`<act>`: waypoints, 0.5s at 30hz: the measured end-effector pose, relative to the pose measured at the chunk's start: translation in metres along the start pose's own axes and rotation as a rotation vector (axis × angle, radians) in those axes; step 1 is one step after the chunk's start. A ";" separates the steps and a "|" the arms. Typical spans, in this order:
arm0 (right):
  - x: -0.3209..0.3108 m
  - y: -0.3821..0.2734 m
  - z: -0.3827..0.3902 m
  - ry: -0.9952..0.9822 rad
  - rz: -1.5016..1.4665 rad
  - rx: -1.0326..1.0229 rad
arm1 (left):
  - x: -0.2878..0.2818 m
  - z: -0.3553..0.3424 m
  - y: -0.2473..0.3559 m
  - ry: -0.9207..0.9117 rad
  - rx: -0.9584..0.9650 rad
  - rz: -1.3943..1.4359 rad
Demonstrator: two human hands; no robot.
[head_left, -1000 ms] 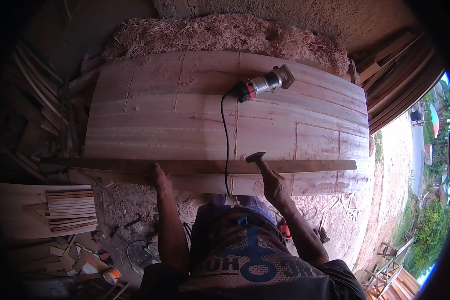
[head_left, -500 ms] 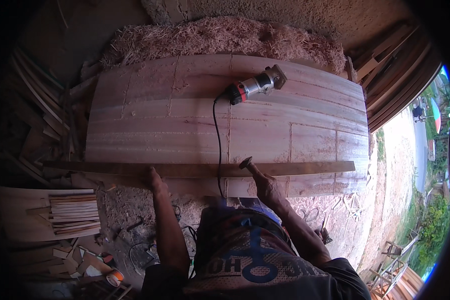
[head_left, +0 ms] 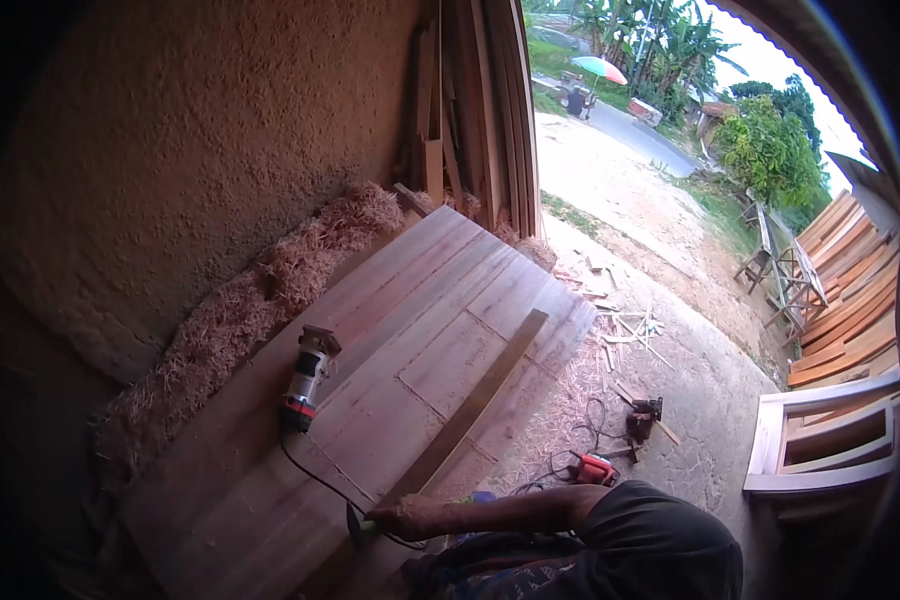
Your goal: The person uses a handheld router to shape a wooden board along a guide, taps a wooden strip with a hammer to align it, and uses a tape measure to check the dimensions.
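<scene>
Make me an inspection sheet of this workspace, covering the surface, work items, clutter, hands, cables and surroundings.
Surface: broad wooden panel, marked with thin lines.
Work items: long wooden strip lies across the panel; trim router lies beyond it; hammer is in hand.
Clutter: shavings heaped along the panel's wall side; red power tool and dark tool on the floor among scraps.
Hands: right hand grips the hammer; left hand out of view.
Cables: black cord runs from the router toward the right hand; others lie near the floor tools.
Surroundings: rough wall, upright planks, open yard with trees and an umbrella beyond.
</scene>
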State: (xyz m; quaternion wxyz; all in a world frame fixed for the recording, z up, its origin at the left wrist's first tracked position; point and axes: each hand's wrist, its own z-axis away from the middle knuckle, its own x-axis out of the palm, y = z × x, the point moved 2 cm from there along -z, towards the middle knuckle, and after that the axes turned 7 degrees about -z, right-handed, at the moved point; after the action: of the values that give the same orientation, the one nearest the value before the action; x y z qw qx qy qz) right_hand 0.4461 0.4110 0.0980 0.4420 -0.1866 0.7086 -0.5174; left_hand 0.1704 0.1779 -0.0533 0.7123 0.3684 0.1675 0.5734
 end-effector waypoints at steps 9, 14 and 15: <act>0.161 -0.015 -0.025 -0.296 0.281 -0.108 | -0.040 -0.008 0.027 -0.024 0.104 -0.103; 0.156 -0.008 -0.040 -0.416 0.514 -0.200 | -0.117 -0.031 0.043 0.048 0.162 -0.005; 0.154 0.008 -0.031 -0.259 0.474 -0.110 | -0.104 -0.026 0.038 0.163 0.074 0.039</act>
State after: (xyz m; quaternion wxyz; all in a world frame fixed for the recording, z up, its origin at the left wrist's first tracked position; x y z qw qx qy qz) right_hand 0.3392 0.3212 0.0262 0.6270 -0.1041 0.6970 -0.3321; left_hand 0.0965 0.0912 -0.0627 0.6711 0.3498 0.2388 0.6084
